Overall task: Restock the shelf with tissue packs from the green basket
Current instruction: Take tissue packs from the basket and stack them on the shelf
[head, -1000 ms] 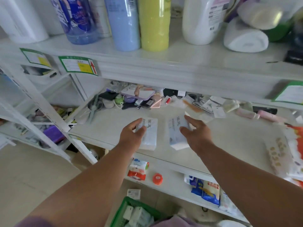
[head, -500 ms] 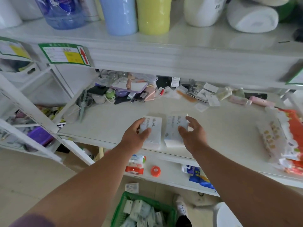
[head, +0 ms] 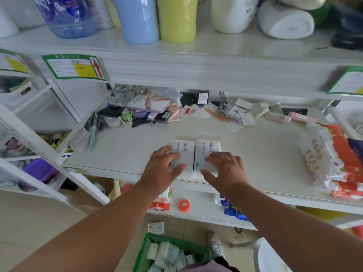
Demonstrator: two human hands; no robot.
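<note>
Two white tissue packs lie flat on the white shelf (head: 255,154), near its front edge and about midway along it. The left pack (head: 183,154) and the right pack (head: 206,152) sit side by side, long sides touching, printed faces up. Down on the floor below the shelf, the green basket (head: 145,252) stands upright, holding more white tissue packs (head: 167,254) piled loosely inside.

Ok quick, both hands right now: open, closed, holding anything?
Left hand: open, fingers spread flat on the left tissue pack, no closed grip.
Right hand: open, fingers spread flat on the right tissue pack, no closed grip.
</note>
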